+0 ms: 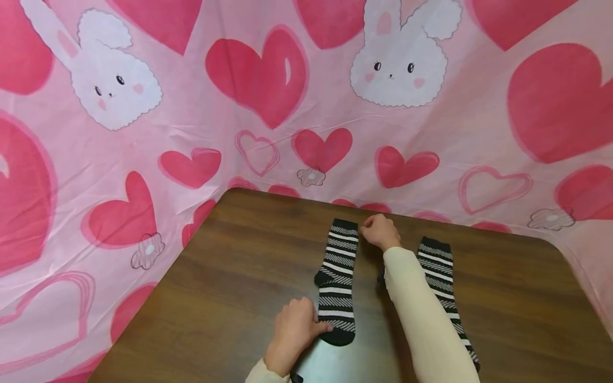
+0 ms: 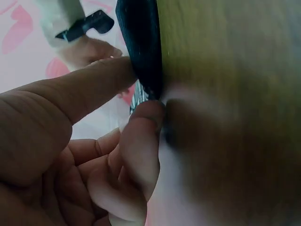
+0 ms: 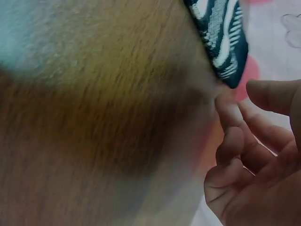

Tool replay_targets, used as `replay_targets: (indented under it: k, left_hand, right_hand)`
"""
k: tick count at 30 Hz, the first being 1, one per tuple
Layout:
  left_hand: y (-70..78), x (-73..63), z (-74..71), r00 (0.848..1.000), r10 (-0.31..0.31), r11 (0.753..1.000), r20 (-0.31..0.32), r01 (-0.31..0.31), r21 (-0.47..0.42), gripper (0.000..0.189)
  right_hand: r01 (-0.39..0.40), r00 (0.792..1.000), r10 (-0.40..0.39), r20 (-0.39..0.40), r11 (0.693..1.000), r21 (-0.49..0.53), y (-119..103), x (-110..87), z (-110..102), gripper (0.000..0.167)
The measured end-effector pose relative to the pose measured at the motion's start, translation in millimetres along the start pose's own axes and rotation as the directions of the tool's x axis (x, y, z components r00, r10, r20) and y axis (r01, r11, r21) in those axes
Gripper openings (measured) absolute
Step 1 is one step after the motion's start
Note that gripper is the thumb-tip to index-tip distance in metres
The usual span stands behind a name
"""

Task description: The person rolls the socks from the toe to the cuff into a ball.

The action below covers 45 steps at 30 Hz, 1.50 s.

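A black-and-white striped sock (image 1: 338,276) lies flat on the wooden table, its cuff at the far end and its dark toe nearest the person. The left hand (image 1: 296,324) pinches the edge near the toe, thumb on top. In the left wrist view the black toe part (image 2: 146,44) shows between thumb and index finger. Just right of the cuff is the right hand (image 1: 381,232), with nothing between its loosely bent fingers. Its thumb and index finger stand apart beside the cuff corner (image 3: 230,70) in the right wrist view.
A second striped sock (image 1: 437,266) lies to the right, partly covered by the right forearm (image 1: 423,319). Behind the table (image 1: 230,255) hangs a pink cloth (image 1: 330,85) with hearts and rabbits, close along its far and left edges.
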<state>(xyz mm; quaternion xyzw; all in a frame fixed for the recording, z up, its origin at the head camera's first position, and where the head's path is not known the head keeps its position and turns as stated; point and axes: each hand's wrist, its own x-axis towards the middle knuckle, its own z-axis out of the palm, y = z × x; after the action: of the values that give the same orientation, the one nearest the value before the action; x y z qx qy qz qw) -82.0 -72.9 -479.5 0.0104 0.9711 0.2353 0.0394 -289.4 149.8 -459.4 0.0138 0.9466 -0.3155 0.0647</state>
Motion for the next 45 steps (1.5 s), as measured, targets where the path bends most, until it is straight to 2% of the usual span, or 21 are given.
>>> replay_targets:
  k: [3,10,13,16,18,19,21,23,27,30,32,34,35,38,41,45]
  left_hand:
    - [1.9,-0.7,1.7,1.0,0.018,1.0,0.002,-0.018,-0.014,0.046]
    - [1.4,-1.9,4.3,0.998,0.058,0.996,0.023,-0.056,-0.067,0.038]
    - [-0.3,-1.8,4.8,0.998,0.062,0.992,-0.009,-0.063,-0.106,0.034]
    - [-2.1,-0.4,5.8,0.995,0.074,0.969,-0.067,-0.088,-0.229,0.03]
    - [-4.0,0.6,7.5,0.993,0.08,0.928,-0.087,-0.106,-0.357,0.026]
    - [-5.2,0.9,8.6,0.994,0.077,0.898,-0.082,-0.105,-0.427,0.024]
    - [-8.0,1.3,10.7,0.997,0.061,0.826,-0.053,-0.08,-0.559,0.022]
    - [-11.1,1.6,12.0,1.0,0.03,0.759,-0.009,-0.028,-0.651,0.035]
    - [-16.0,3.3,10.9,0.996,-0.013,0.638,0.087,0.075,-0.766,0.06]
    - [-18.4,4.1,8.9,0.987,-0.016,0.54,0.162,0.144,-0.829,0.054]
    - [-19.6,4.1,8.2,0.982,-0.01,0.487,0.191,0.172,-0.856,0.049]
    - [-20.0,3.7,7.3,0.98,-0.006,0.459,0.199,0.18,-0.87,0.044]
    - [-19.9,3.4,7.0,0.98,-0.007,0.454,0.199,0.181,-0.872,0.044]
    - [-20.2,3.2,7.1,0.98,-0.016,0.46,0.198,0.183,-0.869,0.044]
    - [-19.7,3.0,6.8,0.977,-0.026,0.458,0.211,0.199,-0.867,0.046]
    - [-18.7,3.2,4.7,0.973,-0.019,0.433,0.23,0.215,-0.875,0.049]
  right_hand:
    - [-0.028,0.998,0.029,0.059,0.999,-0.021,-1.9,5.0,0.2,0.032]
    - [-0.041,0.993,0.044,0.111,0.999,-0.026,-7.8,8.9,5.9,0.043]
    - [-0.031,0.992,0.033,0.118,0.999,-0.022,-9.3,11.3,10.8,0.047]
    - [-0.024,0.994,0.026,0.108,1.0,-0.019,-9.5,13.5,14.5,0.05]
    - [-0.026,0.994,0.028,0.105,0.999,-0.02,-9.3,13.8,15.7,0.051]
    - [-0.032,0.994,0.034,0.104,0.999,-0.021,-8.9,13.7,16.0,0.051]
    - [-0.037,0.994,0.039,0.1,0.999,-0.024,-9.1,13.0,16.2,0.049]
    - [-0.046,0.995,0.047,0.086,0.999,-0.009,-10.2,12.6,15.6,0.043]
    - [-0.06,0.998,0.06,0.033,0.998,0.017,-12.2,14.2,14.4,0.023]
    - [-0.06,0.998,0.06,0.023,0.998,0.002,-11.9,16.6,14.6,0.016]
    - [-0.047,0.998,0.048,0.039,0.999,-0.011,-11.8,17.6,14.9,0.02]
    - [-0.028,0.998,0.029,0.063,0.999,-0.019,-12.0,18.0,15.7,0.027]
    - [-0.022,0.997,0.023,0.073,1.0,-0.02,-12.2,18.1,16.2,0.029]
    - [-0.004,0.997,0.005,0.081,1.0,-0.018,-13.1,18.7,18.2,0.029]
    - [0.007,0.998,-0.005,0.063,1.0,-0.027,-14.4,19.4,19.6,0.02]
    - [0.025,0.998,-0.022,0.051,0.998,-0.051,-17.0,20.5,19.0,0.016]
